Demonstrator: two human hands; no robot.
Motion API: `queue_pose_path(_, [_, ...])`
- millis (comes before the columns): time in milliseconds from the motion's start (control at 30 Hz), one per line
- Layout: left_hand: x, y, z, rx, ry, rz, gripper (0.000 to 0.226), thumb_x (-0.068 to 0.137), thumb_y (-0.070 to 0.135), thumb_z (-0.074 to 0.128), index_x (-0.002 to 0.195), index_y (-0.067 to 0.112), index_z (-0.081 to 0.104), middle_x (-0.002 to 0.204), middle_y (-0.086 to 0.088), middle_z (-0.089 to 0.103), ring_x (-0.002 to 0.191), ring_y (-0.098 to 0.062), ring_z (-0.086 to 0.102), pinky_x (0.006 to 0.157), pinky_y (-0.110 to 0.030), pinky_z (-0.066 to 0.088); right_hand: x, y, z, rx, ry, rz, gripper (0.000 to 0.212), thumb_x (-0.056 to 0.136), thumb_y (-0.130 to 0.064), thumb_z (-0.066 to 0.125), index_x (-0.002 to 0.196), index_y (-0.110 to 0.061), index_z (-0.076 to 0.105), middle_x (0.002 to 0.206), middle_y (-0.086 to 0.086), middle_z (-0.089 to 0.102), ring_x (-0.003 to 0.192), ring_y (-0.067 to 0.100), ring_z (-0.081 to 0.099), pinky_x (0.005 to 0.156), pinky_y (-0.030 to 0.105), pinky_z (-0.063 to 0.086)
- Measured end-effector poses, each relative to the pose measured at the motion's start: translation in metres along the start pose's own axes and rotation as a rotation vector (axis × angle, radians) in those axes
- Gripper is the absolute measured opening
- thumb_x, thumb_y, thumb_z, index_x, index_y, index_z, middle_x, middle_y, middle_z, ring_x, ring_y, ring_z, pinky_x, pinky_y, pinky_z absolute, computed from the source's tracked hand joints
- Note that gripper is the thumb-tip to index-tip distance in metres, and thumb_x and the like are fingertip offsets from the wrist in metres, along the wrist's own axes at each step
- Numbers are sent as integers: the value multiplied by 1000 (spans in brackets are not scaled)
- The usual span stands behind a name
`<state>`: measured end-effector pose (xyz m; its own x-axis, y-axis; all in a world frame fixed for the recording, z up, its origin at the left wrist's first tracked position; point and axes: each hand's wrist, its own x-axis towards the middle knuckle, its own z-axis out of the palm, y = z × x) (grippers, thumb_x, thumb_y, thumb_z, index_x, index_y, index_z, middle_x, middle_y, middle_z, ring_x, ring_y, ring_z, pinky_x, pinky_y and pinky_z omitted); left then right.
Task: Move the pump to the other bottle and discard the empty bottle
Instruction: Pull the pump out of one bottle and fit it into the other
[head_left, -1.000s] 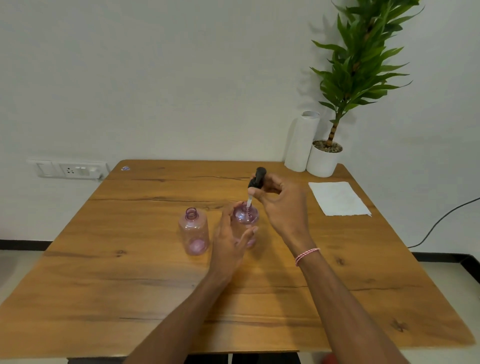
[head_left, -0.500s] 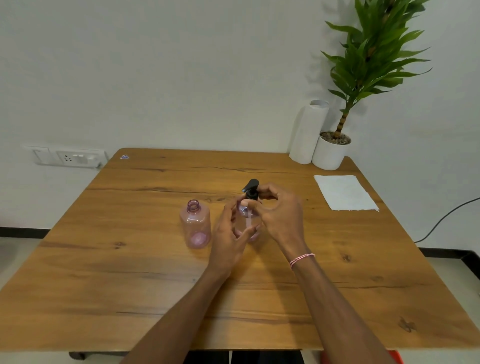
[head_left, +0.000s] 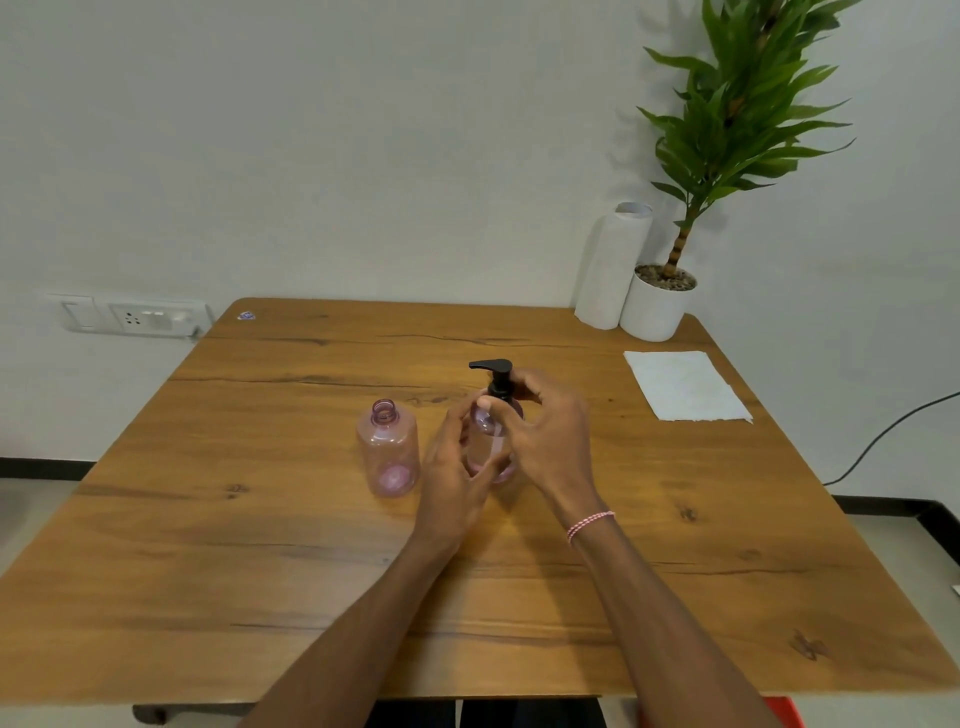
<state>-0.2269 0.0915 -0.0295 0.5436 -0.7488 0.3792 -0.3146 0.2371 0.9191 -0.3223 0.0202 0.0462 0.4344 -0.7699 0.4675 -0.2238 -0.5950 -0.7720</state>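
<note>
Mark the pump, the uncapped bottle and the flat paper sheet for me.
pump (head_left: 493, 367): head view, on its black top lever.
uncapped bottle (head_left: 389, 449): head view, on its pink body below the neck.
paper sheet (head_left: 684, 385): head view, on the middle of the sheet.

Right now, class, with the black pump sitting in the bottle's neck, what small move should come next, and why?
Probably twist the pump tight by its collar. It stands upright in the neck of the held bottle, the right hand curls round its collar, and the left hand grips that bottle's body. The open bottle beside it can likely wait.
</note>
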Motion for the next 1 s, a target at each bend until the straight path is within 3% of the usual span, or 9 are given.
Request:
queue_pose_path(67, [0,-2,-1,-1,5,0,74,90,32,79,154,24,42,147,6,60,139,-18,56,114,-41,49,3,1,-1,31,-24,27,22,89,-17,83,110,-17,78,104,-10,77,99,-1,68,88,11,52])
queue_pose_path(133, [0,-1,-1,7,15,6,73,90,34,79,153,30,43,150,8,57,142,-17,54,117,-42,46,7,5,-4,95,-79,59,23,91,-11,80,114,-15,79,105,-9,78,101,1,71,87,11,53])
queue_pose_path(233, [0,3,-1,22,22,11,71,90,34,79,150,44,42,150,20,54,144,-14,51,117,-39,44,12,13,-9,161,-155,67,25,92,-7,78,116,-15,79,107,-8,80,105,4,72,91,33,63])
queue_pose_path(333, [0,-1,-1,26,16,-13,72,92,16,79,152,34,44,147,20,57,142,-14,53,116,-42,47,18,20,-14,213,-242,64,25,94,-7,76,117,-15,78,112,-5,80,112,13,72,95,50,62])
queue_pose_path(433, [0,-4,-1,8,7,-36,74,93,14,78,156,26,42,149,13,58,143,-16,53,116,-51,47,23,24,-17,258,-311,59,26,95,-6,74,120,-12,76,120,-1,78,118,19,71,102,57,56])
queue_pose_path(700, [-2,-3,-1,14,2,-52,74,92,21,77,156,30,42,149,13,58,142,-16,54,116,-54,46,18,25,-14,288,-272,62,26,95,-4,73,119,-14,77,117,-1,79,116,17,72,100,55,58])
queue_pose_path(833, [-1,0,1,30,70,-38,76,81,26,89,144,34,48,135,11,65,125,-20,64,103,-51,56,13,23,-11,291,-220,80,27,92,-3,77,117,-15,78,112,-3,80,111,13,74,97,49,61])
queue_pose_path(1000, [6,2,11,212,119,4,86,68,42,94,137,31,43,131,11,53,121,-18,58,100,-46,54,10,21,-13,286,-197,89,29,90,-3,79,116,-17,78,109,-6,81,109,11,75,93,44,64])
